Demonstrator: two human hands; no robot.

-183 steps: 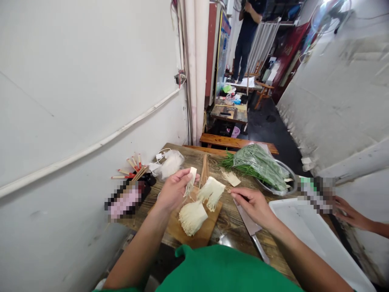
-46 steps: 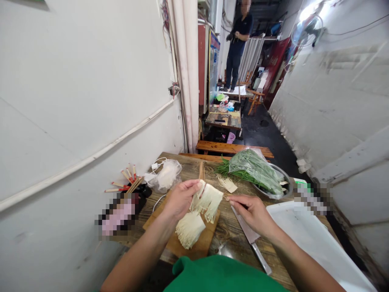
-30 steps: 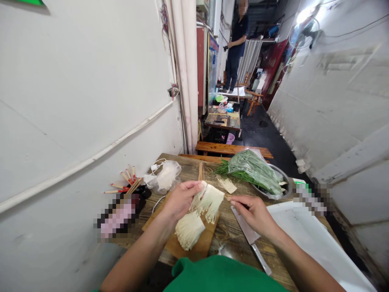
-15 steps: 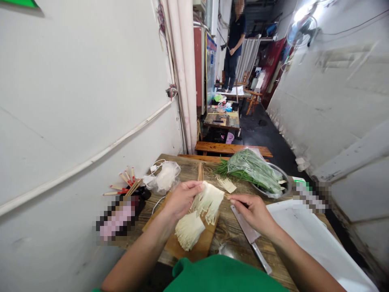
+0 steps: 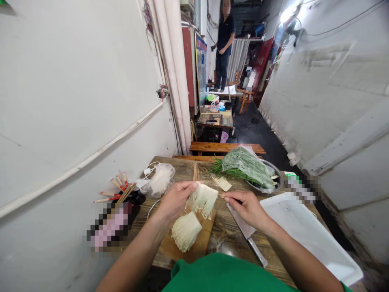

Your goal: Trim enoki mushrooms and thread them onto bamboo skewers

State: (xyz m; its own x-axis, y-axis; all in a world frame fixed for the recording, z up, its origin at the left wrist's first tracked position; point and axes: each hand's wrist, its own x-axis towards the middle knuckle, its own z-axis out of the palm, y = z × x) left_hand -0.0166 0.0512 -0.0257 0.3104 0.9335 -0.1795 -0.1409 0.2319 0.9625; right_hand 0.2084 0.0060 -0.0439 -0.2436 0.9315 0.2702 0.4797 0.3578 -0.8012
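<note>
A flat bunch of enoki mushrooms [image 5: 204,198] hangs from my left hand [image 5: 176,200], its top edge pinched between thumb and fingers and its thin stems dangling. My right hand [image 5: 245,207] is closed on the end of a thin wooden skewer [image 5: 221,196] at the right edge of that bunch; how far it runs inside is hidden. Beneath, a larger enoki clump [image 5: 186,231] lies on a wooden cutting board [image 5: 207,227]. Beyond my hands are a small enoki piece [image 5: 223,184] and several loose skewers [image 5: 196,171]. A cleaver [image 5: 243,225] lies under my right hand.
A steel bowl [image 5: 281,178] holds bagged green vegetables [image 5: 247,166]. A white tray [image 5: 306,231] sits at right; a plastic bag [image 5: 161,178] and red-tipped sticks [image 5: 120,182] are at left. A person [image 5: 225,40] stands on a table farther back.
The view has shifted slightly, so the scene sits a little farther left. Both hands keep their hold on the enoki bunch and the skewer, almost unmoved relative to each other.
</note>
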